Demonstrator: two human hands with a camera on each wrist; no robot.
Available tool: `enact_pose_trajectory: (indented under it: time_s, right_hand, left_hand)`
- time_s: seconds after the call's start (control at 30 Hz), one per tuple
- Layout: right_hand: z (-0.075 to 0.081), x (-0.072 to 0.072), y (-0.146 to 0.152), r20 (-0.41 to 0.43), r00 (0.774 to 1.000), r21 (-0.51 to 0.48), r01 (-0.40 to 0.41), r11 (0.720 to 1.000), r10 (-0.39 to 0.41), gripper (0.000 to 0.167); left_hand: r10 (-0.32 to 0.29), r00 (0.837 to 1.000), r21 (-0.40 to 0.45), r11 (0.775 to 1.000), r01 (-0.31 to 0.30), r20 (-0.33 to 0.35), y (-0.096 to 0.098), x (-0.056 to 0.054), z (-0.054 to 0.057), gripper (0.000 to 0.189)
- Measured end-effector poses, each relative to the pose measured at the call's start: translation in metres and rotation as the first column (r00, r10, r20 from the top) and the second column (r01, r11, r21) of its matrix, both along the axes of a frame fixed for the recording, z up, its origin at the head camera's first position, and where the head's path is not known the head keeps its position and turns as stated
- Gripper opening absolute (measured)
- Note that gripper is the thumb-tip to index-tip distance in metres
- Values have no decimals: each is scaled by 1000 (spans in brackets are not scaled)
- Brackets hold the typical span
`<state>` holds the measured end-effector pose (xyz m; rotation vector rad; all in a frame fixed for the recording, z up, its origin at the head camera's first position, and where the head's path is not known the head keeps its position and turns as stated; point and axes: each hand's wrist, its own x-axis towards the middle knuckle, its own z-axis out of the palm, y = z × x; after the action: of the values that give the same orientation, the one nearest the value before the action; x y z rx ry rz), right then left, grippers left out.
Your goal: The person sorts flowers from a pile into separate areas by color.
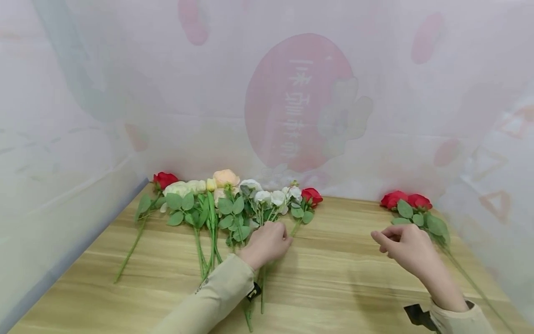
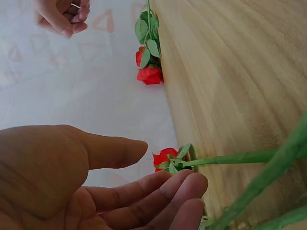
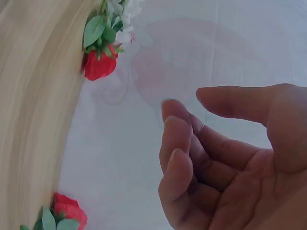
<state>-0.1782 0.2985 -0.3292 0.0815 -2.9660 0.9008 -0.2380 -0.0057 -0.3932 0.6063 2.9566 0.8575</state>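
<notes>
The single red fabric-look rose lies at the right end of the flower row, on the wood-grain table. Its thin green stem runs from the bloom toward the person and slants left, passing beside the left hand; that hand hides the lower portion. Relative to the left fingers, the bloom lies ahead and to the right. The left hand is the nearer one. Its thumb stands well apart from gently bent fingers; no item is visible between them. Contact with the stem cannot be confirmed.

The right hand is raised, fingers curved loosely, thumb separated, holding nothing. Just beyond it lies a pair of red roses. Small white flowers lie beyond the left hand.

Marking: the pale fabric backdrop bears a pink printed circle with a vertical column of faint characters; the wording is not legible.
</notes>
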Motion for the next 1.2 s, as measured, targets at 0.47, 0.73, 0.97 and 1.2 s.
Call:
enact_pose_trajectory:
  time_s: [0.47,0.73,0.97,1.2]
  right_hand:
    - [-15,-2,-24,15,997,-131,-73,989,76,30]
    - [-16,-2,-27,-9,997,-102,-81,992,81,28]
    - [-17,-3,-28,-24,996,-101,-93,991,91,25]
    - [-20,-3,-29,-21,995,-108,-98,989,96,23]
  left_hand:
    - [10,999,-188,982,-19,-47,0,-5,-15,30]
    - [-4,997,-269,963,-16,-77,2,-2,-15,33]
    - [-39,997,-296,955,17,-66,2,1,-14,35]
    - [-51,999,-295,955,46,-11,1,-1,-14,32]
